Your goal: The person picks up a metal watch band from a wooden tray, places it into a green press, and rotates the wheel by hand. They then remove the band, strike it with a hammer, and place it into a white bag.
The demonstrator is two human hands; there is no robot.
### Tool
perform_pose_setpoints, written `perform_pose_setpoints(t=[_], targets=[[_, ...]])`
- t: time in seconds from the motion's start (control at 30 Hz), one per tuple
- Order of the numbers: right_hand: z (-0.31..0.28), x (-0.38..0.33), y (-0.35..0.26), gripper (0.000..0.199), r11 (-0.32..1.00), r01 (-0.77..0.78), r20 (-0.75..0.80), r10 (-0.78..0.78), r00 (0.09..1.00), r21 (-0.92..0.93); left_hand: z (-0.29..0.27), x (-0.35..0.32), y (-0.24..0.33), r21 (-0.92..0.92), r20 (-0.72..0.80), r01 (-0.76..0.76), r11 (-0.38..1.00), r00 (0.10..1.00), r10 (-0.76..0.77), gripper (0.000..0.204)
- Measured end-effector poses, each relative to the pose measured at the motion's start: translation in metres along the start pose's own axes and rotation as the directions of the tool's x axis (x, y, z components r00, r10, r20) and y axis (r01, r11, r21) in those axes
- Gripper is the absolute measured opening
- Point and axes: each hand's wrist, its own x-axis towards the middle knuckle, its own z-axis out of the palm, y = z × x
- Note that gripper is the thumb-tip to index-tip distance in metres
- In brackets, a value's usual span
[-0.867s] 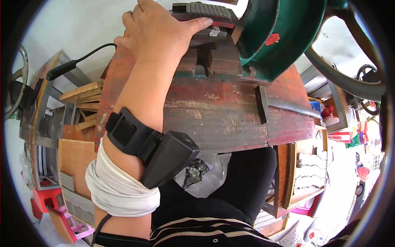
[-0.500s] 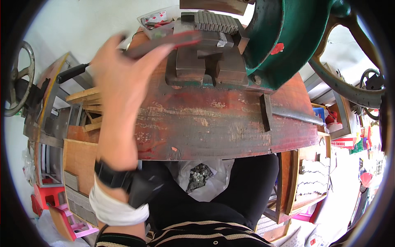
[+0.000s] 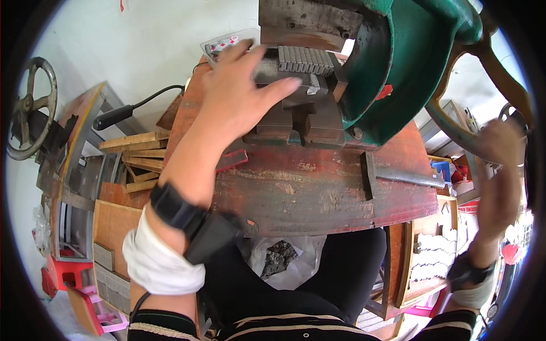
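Observation:
My left hand (image 3: 236, 94) is over the left side of the press bed (image 3: 267, 125), fingers spread and holding nothing. Close to its fingertips, a row of thin grey metal pieces (image 3: 306, 61) stands packed together on the bed. Above them hangs the dark metal ram block (image 3: 310, 25) of the green press (image 3: 421, 62). On the tabletop below my left wrist lies a dark bar with red edges (image 3: 232, 161), partly hidden by my forearm. At far right, my blurred right hand (image 3: 503, 142) overlaps the rim of a large brown handwheel (image 3: 462, 128); its grip is unclear.
A hammer-like tool (image 3: 406, 177) lies on the worn red table (image 3: 318, 199). A clear plastic box (image 3: 219, 45) stands behind the bed. Wooden frames (image 3: 136, 150) are stacked at left. A plastic bag (image 3: 304, 261) of small metal pieces hangs between my knees.
My left hand has let go of the red-edged bar, now on the table, and moved right toward the metal pieces. My right hand has come into view by the handwheel. The view has tilted.

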Motion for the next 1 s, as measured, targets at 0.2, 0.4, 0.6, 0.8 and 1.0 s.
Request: perform_pose_setpoints(t=[0.2,0.4,0.6,0.8,1.0], targets=[[0.057,-0.045,-0.050,0.029,0.954,-0.129,0.140,0.093,0.986,0.271,0.036,0.038,-0.005,-0.341,0.192,0.103,0.935,0.981,-0.038,0.060],[0.064,-0.067,-0.061,0.030,0.924,-0.205,0.153,0.163,0.975,0.323,0.020,0.027,0.030,-0.022,0.029,0.049,0.999,0.998,-0.049,0.048],[0.073,-0.071,-0.070,0.030,0.873,-0.276,0.187,0.216,0.958,0.402,-0.002,0.014,0.030,-0.093,0.079,0.088,0.992,0.994,-0.081,0.047],[0.070,-0.083,-0.070,0.032,0.791,-0.329,0.256,0.224,0.940,0.516,-0.067,-0.072,0.052,-0.645,0.351,0.448,0.619,0.893,-0.281,0.045],[0.111,-0.027,-0.093,0.057,0.616,-0.224,0.239,0.060,0.969,0.755,-0.036,-0.122,0.056,-0.273,0.399,0.048,0.961,0.914,0.068,0.051]])
